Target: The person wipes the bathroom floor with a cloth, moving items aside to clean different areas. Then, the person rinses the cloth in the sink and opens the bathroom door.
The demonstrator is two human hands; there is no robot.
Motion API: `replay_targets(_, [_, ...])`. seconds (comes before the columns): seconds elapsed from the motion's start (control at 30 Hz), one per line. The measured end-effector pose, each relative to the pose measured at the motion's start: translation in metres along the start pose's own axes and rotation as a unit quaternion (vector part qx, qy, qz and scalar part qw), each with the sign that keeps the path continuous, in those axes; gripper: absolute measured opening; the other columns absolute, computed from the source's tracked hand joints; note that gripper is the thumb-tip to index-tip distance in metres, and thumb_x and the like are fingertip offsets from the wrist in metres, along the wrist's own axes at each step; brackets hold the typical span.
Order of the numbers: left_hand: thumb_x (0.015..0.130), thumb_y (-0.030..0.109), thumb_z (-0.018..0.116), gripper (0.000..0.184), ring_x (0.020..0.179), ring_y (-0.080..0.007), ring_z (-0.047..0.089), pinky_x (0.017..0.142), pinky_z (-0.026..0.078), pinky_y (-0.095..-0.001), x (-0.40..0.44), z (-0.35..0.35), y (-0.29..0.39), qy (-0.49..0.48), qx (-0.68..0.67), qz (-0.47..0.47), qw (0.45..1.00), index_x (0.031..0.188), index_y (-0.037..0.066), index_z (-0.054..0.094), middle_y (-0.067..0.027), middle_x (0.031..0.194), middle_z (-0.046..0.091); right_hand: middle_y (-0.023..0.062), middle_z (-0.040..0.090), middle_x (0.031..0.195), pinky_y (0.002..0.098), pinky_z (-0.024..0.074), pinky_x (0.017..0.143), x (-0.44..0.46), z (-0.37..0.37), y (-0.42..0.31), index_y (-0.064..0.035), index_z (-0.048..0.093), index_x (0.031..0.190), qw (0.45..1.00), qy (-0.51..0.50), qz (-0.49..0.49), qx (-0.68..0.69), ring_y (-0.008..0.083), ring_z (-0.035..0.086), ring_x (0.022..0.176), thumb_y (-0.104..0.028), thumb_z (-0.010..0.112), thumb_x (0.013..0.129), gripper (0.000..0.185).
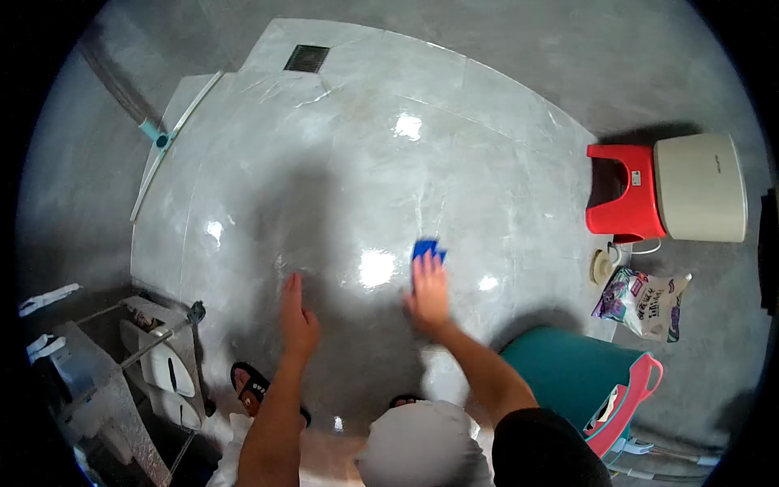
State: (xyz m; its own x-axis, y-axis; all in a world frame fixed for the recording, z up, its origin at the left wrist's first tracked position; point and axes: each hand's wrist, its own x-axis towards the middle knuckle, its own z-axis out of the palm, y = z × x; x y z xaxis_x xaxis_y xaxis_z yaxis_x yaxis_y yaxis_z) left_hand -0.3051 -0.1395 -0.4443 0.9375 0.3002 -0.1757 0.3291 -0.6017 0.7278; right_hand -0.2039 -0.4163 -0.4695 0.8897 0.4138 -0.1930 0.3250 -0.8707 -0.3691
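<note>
A wet, shiny grey tiled floor (357,187) spreads in front of me. My right hand (428,294) lies flat over a blue cloth or pad (424,247), fingers stretched forward, pressing it against the floor; part of the blue piece is hidden under the fingers. To the left, my left hand (299,318) is held edge-on above the floor, its fingers straight and nothing visible in it. A drain grate (307,58) is set into the floor at the top.
A squeegee (174,150) leans at the upper left; a rack (154,357) stands lower left. At right are a red stool (637,207), beige bin (702,187), patterned bag (645,302) and teal tub (560,369). Sandalled feet (251,385) are below.
</note>
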Motion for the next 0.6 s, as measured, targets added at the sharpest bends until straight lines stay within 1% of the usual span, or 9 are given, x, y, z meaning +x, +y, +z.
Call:
replay_targets(0.03, [0.078,-0.014,0.042,0.073,0.143,-0.0373,0.029,0.117,0.024,-0.042,0.0,0.004,0.003,-0.005,0.008,-0.001,1.0,0.149,0.001,0.031,-0.0212,0.153,0.032,0.0232,0.03,0.153,0.0515,0.0228,0.116,-0.012,0.009,-0.011,-0.0009,0.029,0.149,0.997,-0.074,0.019,0.021,0.04,0.023,0.143,-0.03,0.07,0.082,0.084])
replay_targets(0.1, [0.078,-0.014,0.042,0.073,0.142,-0.0381,0.03,0.117,0.024,-0.0421,0.0,0.015,0.015,-0.022,0.005,0.029,0.999,0.149,0.001,0.031,-0.0219,0.152,0.033,0.0209,0.034,0.151,0.051,0.0247,0.115,-0.017,0.009,-0.044,-0.0038,0.034,0.147,0.966,-0.112,-0.199,0.124,0.0377,0.028,0.142,-0.028,0.072,0.078,0.082])
replay_targets(0.17, [0.078,-0.014,0.042,0.074,0.142,-0.0384,0.03,0.117,0.025,-0.0422,0.001,0.021,0.028,-0.04,0.007,0.045,0.998,0.149,0.001,0.032,-0.0222,0.152,0.033,0.0192,0.038,0.149,0.051,0.0259,0.115,0.027,0.018,-0.063,-0.0053,0.041,0.144,0.941,-0.093,-0.315,0.08,0.0364,0.03,0.141,-0.027,0.074,0.077,0.078])
replay_targets(0.23, [0.077,-0.014,0.042,0.073,0.142,-0.0382,0.031,0.117,0.025,-0.0422,0.004,0.023,0.045,-0.059,0.009,0.044,0.997,0.149,0.001,0.032,-0.0221,0.152,0.034,0.0192,0.036,0.15,0.0506,0.0233,0.116,0.092,0.029,-0.046,-0.005,0.04,0.144,0.954,-0.087,-0.276,0.078,0.0367,0.029,0.142,-0.029,0.072,0.078,0.077])
replay_targets(0.3, [0.077,-0.014,0.042,0.073,0.142,-0.038,0.031,0.116,0.025,-0.0423,0.007,0.024,0.049,-0.053,0.01,0.053,0.997,0.148,0.001,0.033,-0.022,0.151,0.034,0.02,0.033,0.152,0.0496,0.0196,0.117,0.128,-0.007,-0.014,-0.0036,0.035,0.147,0.993,0.017,-0.092,0.07,0.0368,0.026,0.143,-0.031,0.063,0.088,0.071])
replay_targets(0.43, [0.077,-0.014,0.04,0.073,0.141,-0.0376,0.031,0.116,0.026,-0.0425,0.012,0.028,0.047,-0.038,0.019,0.059,0.997,0.148,0.001,0.034,-0.0217,0.151,0.035,0.0271,0.028,0.152,0.0516,0.0167,0.117,0.036,-0.013,0.066,0.0003,0.031,0.148,0.973,0.2,0.11,-0.024,0.0442,0.023,0.142,-0.028,0.062,0.089,0.072])
replay_targets(0.5, [0.077,-0.014,0.04,0.073,0.141,-0.0378,0.032,0.116,0.026,-0.043,0.011,0.031,0.049,-0.043,0.015,0.061,0.997,0.148,0.001,0.035,-0.0216,0.151,0.036,0.0255,0.026,0.154,0.0524,0.0171,0.117,-0.025,0.005,0.05,-0.0009,0.029,0.149,0.978,0.173,0.119,-0.007,0.0443,0.023,0.143,-0.029,0.06,0.09,0.072])
replay_targets(0.57, [0.077,-0.014,0.04,0.072,0.141,-0.0377,0.033,0.116,0.026,-0.0433,0.01,0.038,0.049,-0.057,0.019,0.078,0.995,0.147,0.001,0.035,-0.0214,0.151,0.036,0.0242,0.026,0.155,0.0525,0.0196,0.116,-0.045,0.01,0.006,-0.0015,0.03,0.149,0.998,-0.017,0.028,0.052,0.0418,0.024,0.143,-0.029,0.061,0.09,0.072])
replay_targets(0.6, [0.077,-0.014,0.04,0.072,0.141,-0.0376,0.033,0.115,0.027,-0.0433,0.009,0.045,0.048,-0.065,0.025,0.093,0.993,0.147,0.001,0.036,-0.0211,0.151,0.037,0.0222,0.028,0.155,0.0512,0.0204,0.117,-0.038,0.006,-0.012,-0.0011,0.032,0.147,0.995,-0.029,-0.067,0.072,0.04,0.025,0.143,-0.029,0.065,0.087,0.074])
